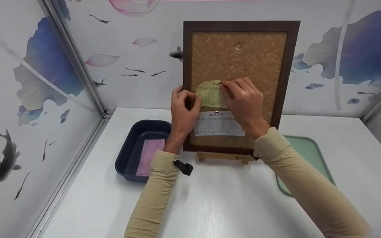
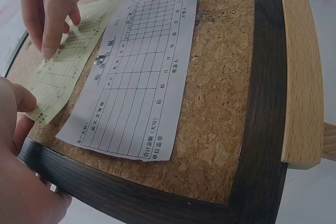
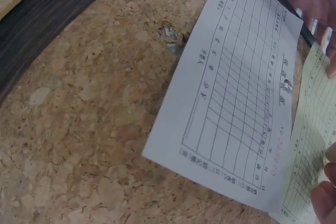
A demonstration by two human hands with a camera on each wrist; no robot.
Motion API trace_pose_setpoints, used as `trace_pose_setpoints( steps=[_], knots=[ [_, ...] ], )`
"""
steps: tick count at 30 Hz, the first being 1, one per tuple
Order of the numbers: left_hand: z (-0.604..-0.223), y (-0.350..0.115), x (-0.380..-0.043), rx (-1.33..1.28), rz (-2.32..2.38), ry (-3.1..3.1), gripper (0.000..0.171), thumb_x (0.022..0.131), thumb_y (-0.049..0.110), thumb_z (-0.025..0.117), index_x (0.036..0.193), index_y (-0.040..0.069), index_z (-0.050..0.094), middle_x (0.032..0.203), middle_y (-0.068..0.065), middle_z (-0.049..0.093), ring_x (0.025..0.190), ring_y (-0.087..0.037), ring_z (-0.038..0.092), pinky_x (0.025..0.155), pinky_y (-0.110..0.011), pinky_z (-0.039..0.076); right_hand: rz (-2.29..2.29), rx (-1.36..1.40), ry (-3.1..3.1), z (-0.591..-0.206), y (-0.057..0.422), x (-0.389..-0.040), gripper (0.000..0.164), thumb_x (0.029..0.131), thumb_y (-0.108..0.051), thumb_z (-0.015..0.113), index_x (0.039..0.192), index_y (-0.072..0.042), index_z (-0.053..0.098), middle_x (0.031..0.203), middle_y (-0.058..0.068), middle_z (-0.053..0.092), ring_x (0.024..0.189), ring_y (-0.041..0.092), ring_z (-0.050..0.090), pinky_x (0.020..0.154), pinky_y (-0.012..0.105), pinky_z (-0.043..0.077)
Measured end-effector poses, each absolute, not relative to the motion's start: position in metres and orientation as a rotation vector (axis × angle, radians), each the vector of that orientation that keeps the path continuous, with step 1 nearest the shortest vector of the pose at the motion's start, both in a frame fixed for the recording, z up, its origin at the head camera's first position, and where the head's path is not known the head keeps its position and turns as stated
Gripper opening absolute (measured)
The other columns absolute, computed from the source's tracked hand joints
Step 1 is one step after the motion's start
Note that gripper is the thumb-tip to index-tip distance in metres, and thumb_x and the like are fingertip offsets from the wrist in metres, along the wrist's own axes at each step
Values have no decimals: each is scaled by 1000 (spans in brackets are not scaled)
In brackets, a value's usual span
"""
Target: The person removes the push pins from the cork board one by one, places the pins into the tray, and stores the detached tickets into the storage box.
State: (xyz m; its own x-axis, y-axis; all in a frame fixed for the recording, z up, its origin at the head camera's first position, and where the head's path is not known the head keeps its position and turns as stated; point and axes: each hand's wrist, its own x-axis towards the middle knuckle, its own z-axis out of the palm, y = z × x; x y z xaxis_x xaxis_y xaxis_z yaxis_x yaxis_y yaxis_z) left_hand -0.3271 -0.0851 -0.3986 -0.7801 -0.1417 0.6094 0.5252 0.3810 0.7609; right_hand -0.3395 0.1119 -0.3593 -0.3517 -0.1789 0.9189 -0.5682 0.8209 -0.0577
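A yellow-green receipt slip (image 1: 210, 94) lies against a cork board (image 1: 240, 59) with a dark wooden frame. My left hand (image 1: 184, 110) is at the board's left side and pinches the slip's left edge between thumb and finger. At the slip's top, the right hand (image 1: 245, 100) pinches a small pushpin (image 1: 220, 82), mostly hidden by the fingertips. Just below, a white receipt slip (image 1: 218, 124) is held on the cork by a pin (image 1: 216, 112). In the left wrist view, the yellow slip (image 2: 79, 45) bends away from the cork near the left fingers.
The board leans on a light wooden stand (image 1: 223, 156) on a white table (image 1: 210, 205). At left stands a dark blue tray (image 1: 124, 162) with a pink slip (image 1: 149, 155) in it. A green tray (image 1: 304, 143) lies at right, partly under the right sleeve.
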Motion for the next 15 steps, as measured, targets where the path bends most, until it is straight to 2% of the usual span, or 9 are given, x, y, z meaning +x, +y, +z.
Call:
trace_pose_setpoints(
  steps=[2, 9, 15],
  knots=[
    [-399, -85, -327, -326, -1438, -2042, 16, 101, 23, 73, 101, 7, 70, 145, -15, 56, 154, -27, 42, 122, -44, 44, 448, 556, -1942, -358, 112, -339, 17, 103, -22, 77, 107, -7, 84, 96, 10, 79, 88, 27, 72, 72, 44, 64],
    [-398, -85, -326, -338, -1441, -2022, 17, 102, 24, 74, 100, 7, 71, 134, -15, 60, 156, -30, 41, 124, -46, 43, 460, 534, -1987, -354, 108, -338, 22, 103, -28, 77, 107, -7, 83, 95, 11, 78, 88, 29, 71, 70, 46, 62],
    [-398, -84, -326, -334, -1438, -2026, 16, 101, 23, 74, 100, 7, 71, 138, -16, 59, 155, -30, 42, 124, -47, 43, 448, 525, -1991, -353, 109, -338, 20, 104, -27, 76, 106, -8, 83, 95, 11, 79, 88, 28, 72, 70, 46, 63]
  ],
)
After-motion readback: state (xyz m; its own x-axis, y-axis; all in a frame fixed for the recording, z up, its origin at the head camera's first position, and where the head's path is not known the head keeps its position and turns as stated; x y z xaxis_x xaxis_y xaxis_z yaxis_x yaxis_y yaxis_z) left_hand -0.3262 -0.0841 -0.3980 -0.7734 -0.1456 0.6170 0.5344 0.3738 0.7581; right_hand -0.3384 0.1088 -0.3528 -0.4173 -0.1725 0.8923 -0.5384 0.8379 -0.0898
